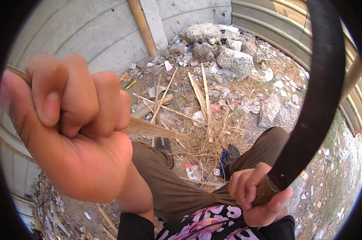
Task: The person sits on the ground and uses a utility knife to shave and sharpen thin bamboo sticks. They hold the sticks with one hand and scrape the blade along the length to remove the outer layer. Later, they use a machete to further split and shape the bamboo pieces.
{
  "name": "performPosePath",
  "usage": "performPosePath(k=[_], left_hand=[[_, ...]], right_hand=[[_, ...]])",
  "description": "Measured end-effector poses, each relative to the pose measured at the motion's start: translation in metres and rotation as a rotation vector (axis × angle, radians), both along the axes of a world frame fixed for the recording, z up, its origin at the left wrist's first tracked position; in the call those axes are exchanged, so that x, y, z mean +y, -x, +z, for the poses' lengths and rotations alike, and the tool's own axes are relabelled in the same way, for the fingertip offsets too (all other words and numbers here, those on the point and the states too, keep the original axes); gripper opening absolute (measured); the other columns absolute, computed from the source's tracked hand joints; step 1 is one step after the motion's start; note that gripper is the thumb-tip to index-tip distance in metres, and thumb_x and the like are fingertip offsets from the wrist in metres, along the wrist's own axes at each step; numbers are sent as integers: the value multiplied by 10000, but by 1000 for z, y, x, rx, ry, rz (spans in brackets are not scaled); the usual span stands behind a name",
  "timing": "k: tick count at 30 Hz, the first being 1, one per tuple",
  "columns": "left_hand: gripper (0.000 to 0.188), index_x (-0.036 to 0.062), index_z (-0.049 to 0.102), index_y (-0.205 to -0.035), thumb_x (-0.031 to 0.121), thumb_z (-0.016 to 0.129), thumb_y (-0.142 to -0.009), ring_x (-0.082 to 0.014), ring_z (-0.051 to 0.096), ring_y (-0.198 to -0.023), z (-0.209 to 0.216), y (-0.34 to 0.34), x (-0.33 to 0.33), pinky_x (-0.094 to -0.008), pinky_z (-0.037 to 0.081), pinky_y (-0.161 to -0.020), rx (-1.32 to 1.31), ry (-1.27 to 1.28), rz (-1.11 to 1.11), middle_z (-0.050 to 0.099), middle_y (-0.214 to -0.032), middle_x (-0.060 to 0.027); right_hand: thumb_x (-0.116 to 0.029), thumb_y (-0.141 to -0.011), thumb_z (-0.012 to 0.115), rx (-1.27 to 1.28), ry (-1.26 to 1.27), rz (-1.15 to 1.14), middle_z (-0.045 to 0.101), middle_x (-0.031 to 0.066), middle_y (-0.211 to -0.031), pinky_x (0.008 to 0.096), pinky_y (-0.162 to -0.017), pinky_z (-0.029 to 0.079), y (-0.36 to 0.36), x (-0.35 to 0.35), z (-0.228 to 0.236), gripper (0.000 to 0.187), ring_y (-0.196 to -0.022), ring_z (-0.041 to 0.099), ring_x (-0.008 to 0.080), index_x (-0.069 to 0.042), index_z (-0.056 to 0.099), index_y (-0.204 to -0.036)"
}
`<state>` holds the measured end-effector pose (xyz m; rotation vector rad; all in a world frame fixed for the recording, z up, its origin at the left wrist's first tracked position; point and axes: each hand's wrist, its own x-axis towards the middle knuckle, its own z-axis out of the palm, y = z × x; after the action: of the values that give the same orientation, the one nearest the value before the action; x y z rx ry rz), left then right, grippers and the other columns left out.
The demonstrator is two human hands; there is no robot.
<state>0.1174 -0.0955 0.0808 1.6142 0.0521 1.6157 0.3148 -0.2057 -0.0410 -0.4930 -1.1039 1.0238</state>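
My left hand (73, 132) is raised close in front of me at the left, its fingers curled tightly round a bamboo strip (155, 130). One end of the strip shows beyond the thumb, and the other slants down over the litter between my legs. At the lower right my right hand (257, 196) grips the wooden handle (265, 191) of a machete. Its broad, dark, curved blade (319, 92) points upward, and the tip runs out of the top of the view. Blade and strip are well apart.
Split bamboo strips (205, 94) and fine shavings (213, 146) lie between my feet. Rocks (235, 62) and rubbish are heaped by the grey concrete wall (105, 36). A bamboo pole (142, 28) leans there. Ribbed metal sheeting (273, 24) runs along the right.
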Motion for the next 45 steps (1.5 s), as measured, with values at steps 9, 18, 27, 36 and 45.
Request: performPosePath(k=[9, 18, 27, 36, 45], left_hand=[[310, 163, 365, -799, 284, 438, -1075, -49, 158, -494, 2, -1, 9, -237, 131, -450, -35, 34, 112, 295, -642, 53], [225, 144, 389, -817, 196, 481, -1015, -52, 191, -500, -9, -6, 28, -234, 164, -459, -52, 22, 59, 309, -655, 50], [219, 135, 381, -809, 171, 478, -1002, -56, 197, -499, -8, 11, 6, -237, 163, -457, -18, 30, 112, 313, -658, 45], [216, 125, 372, -800, 146, 476, -988, -60, 203, -498, -8, 0, 1, -240, 162, -454, 9, 6, 57, 316, -661, 39], [214, 143, 354, -804, 125, 444, -997, -63, 162, -489, -2, -4, 1, -250, 133, -431, -40, -7, 77, 305, -642, 41]], right_hand=[[-465, -1078, 407, -322, 903, 306, 428, 4, -556, 249, -468, 297, 23, 4, -66, 553, -496, 382, 76, -48, 463, -718], [-744, -973, 316, 440, -91, -43, 432, 17, -550, 296, -450, 331, 16, 9, -24, 729, -469, 377, 140, -59, 442, -756], [-634, -1026, 347, 16, 421, 232, 395, 9, -560, 272, -462, 295, 24, 5, -8, 655, -479, 356, 111, -50, 429, -742], [-560, -1048, 389, -225, 750, 315, 409, 2, -547, 263, -488, 317, 39, 11, -70, 610, -489, 366, 103, -53, 444, -714], [-510, -1037, 456, 377, -147, -7, 450, -22, -579, 254, -447, 348, 30, 7, -25, 563, -474, 410, 91, -53, 470, -707]])
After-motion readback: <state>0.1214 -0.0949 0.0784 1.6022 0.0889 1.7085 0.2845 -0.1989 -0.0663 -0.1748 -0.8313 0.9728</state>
